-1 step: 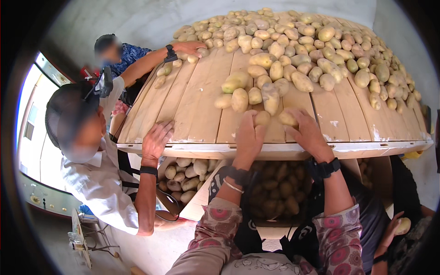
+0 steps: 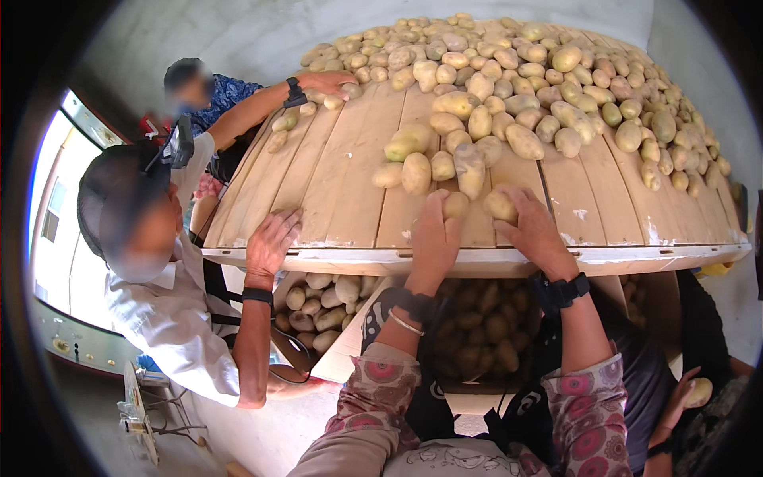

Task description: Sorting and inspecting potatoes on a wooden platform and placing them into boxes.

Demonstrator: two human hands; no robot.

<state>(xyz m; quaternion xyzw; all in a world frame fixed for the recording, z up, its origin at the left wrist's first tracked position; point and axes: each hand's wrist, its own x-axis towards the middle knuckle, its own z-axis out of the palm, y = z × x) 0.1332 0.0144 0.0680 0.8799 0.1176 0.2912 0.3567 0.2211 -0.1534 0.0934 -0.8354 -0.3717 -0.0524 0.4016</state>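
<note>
My left hand (image 2: pixel 435 237) is closed round a small potato (image 2: pixel 456 205) near the front edge of the slatted wooden table (image 2: pixel 342 187). Just to its right, my right hand (image 2: pixel 536 230) grips another potato (image 2: pixel 501 206), with thumb and fingers on its sides. A gap separates the two potatoes. Right beyond my hands lies a loose cluster of potatoes, among them a long, darker one (image 2: pixel 470 170) and a round one (image 2: pixel 416 173). My fingertips on the far sides of the held potatoes are partly hidden.
A large potato heap (image 2: pixel 548 87) covers the table's far and right parts. Under the front edge stand a shaded container of potatoes (image 2: pixel 485 326) and a potato-filled box (image 2: pixel 326 306). A co-worker's hand (image 2: pixel 273 242) rests on the table at left; another person's hand (image 2: pixel 679 397) holds a potato at right.
</note>
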